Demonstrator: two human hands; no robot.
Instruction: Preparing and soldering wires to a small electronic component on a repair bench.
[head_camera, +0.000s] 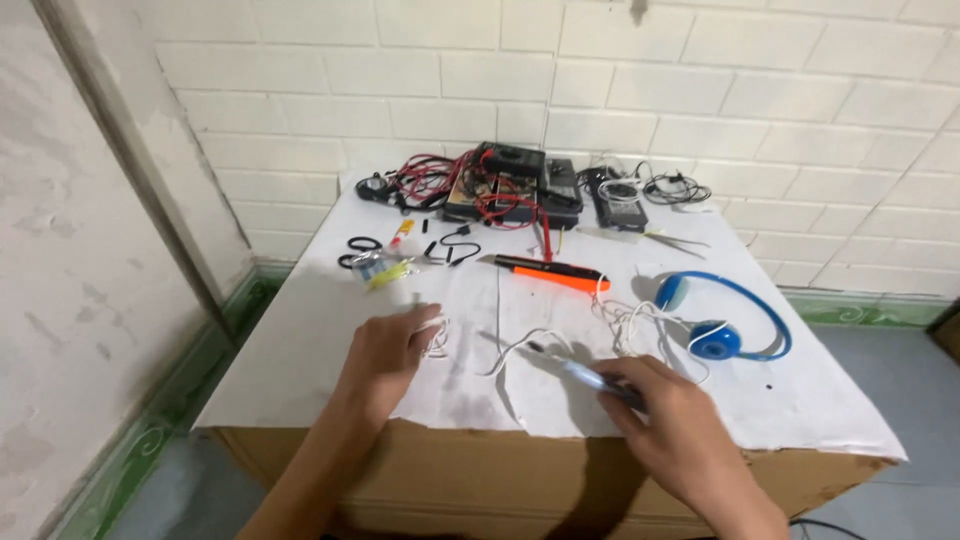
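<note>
My left hand (385, 355) rests on the white paper sheet (300, 340), its fingers closed around a small coil of white cable (437, 335). My right hand (665, 415) grips a slim pen-like tool (575, 370) with a dark handle, its tip pointing left toward a loose white wire (515, 348). Blue headphones (725, 320) lie to the right, their white cord (630, 320) trailing toward my right hand.
An orange and black tool (550, 273) lies mid-table. Scissors (360, 250), a small yellow and blue bag (385, 270), metal tweezers (650, 238), red and black leads (430, 185), a black meter (510, 165) and a black adapter (620, 205) sit near the tiled wall. A cardboard edge (470, 460) fronts the table.
</note>
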